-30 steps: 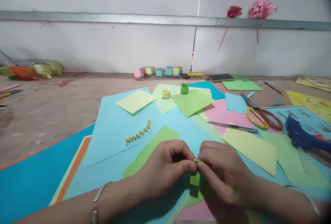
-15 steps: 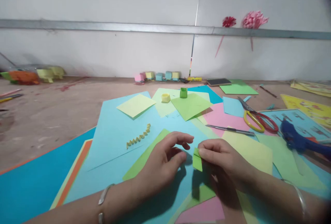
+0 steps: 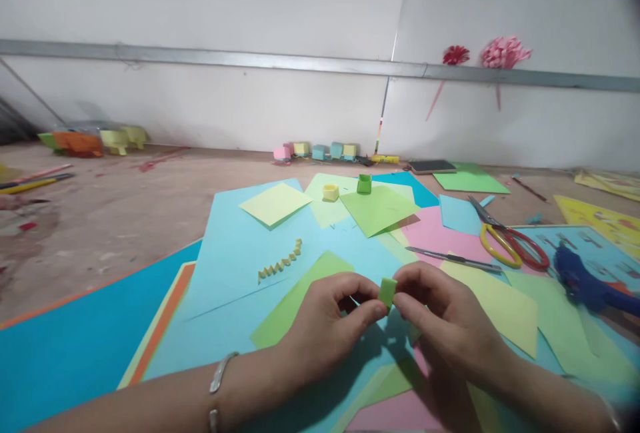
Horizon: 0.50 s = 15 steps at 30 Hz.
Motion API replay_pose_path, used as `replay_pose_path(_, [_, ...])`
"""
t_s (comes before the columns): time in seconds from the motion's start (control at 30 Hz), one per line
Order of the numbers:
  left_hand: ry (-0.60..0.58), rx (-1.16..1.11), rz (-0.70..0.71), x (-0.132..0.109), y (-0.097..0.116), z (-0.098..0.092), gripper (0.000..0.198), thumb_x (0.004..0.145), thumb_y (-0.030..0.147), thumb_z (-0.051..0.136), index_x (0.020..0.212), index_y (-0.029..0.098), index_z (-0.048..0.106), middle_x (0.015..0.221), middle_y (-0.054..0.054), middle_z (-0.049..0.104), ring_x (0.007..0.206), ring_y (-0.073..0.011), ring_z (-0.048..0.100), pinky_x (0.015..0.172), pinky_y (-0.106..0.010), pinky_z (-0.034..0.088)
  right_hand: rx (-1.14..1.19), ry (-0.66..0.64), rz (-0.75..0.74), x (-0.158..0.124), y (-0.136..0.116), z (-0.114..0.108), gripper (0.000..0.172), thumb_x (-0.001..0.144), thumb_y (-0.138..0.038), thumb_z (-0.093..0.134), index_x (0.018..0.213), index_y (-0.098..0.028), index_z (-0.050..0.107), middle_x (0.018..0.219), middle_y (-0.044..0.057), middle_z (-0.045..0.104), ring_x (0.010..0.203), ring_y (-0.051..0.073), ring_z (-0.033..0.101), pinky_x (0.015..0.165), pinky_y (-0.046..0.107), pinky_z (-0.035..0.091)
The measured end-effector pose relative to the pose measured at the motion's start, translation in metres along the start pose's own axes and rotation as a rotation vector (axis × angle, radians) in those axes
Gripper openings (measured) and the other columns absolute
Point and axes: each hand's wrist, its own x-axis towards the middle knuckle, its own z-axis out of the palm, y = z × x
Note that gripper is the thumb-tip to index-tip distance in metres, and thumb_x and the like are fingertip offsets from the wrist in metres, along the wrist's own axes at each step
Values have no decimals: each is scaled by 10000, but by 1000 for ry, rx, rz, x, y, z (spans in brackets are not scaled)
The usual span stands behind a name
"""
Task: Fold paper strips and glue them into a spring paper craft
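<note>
A small folded piece of green paper is held up between my two hands, over the light blue sheet. My left hand pinches its left side with thumb and fingertips. On the opposite edge, my right hand grips it with thumb and forefinger. A larger green sheet lies partly under my left hand. Left of that rests a zigzag-folded yellow strip. Farther back stand a small yellow paper box and a small green paper box.
On the right lie scissors, a craft knife and a blue glue gun. Coloured sheets overlap around them. Small paper blocks line the wall. An orange paper model stands far left, with pencils in front.
My left hand has moved right and closed on the green piece, which only my right hand held before. The piece now looks shorter and is turned. The view has shifted slightly left.
</note>
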Motion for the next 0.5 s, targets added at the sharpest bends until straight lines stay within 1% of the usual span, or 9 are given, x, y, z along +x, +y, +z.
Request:
replay_pose_path(0.1, [-53, -41, -68, -1, -1, 2, 121, 737, 255, 626, 669, 155, 612, 612, 17, 553, 569, -109, 464, 557, -245, 387, 35, -2, 56, -1, 1, 3, 107, 818, -302, 579, 787, -200, 572, 701, -10, 576, 642, 134, 536, 591, 256, 451])
replay_pose_path(0.2, [-81, -63, -100, -1, -3, 3, 108, 724, 251, 624, 676, 156, 607, 626, 13, 550, 580, -116, 481, 562, -251, 396, 81, -4, 112, 1, 2, 4, 103, 790, -298, 593, 799, -196, 577, 690, -13, 577, 628, 132, 544, 564, 248, 453])
replay_pose_path(0.27, [-97, -55, -108, -1, -4, 3, 103, 730, 247, 617, 691, 153, 620, 636, 8, 561, 589, -119, 489, 568, -253, 401, 86, -11, 116, 2, 3, 4, 113, 788, -298, 594, 830, -193, 594, 704, -5, 598, 640, 138, 562, 570, 252, 465])
replay_pose_path(0.33, [-101, -39, -108, -1, -5, 3, 111, 742, 249, 607, 699, 150, 630, 641, 4, 568, 596, -120, 492, 572, -253, 403, 48, -7, 84, 2, 3, 4, 102, 796, -289, 596, 828, -192, 609, 699, -2, 611, 640, 140, 573, 576, 253, 473])
replay_pose_path(0.4, [-104, -49, -117, 0, -5, 3, 103, 734, 244, 610, 707, 148, 637, 648, 2, 576, 600, -121, 500, 573, -253, 409, -30, 16, 17, 2, 3, 4, 78, 811, -266, 599, 786, -194, 615, 679, -5, 612, 624, 133, 574, 575, 245, 476])
replay_pose_path(0.5, [-116, -107, -155, 0, -5, 5, 66, 681, 205, 642, 708, 146, 636, 650, 4, 593, 606, -118, 507, 576, -244, 415, -166, 92, -157, 1, 3, 5, 97, 819, -208, 602, 724, -198, 617, 652, -13, 605, 597, 118, 570, 555, 224, 468])
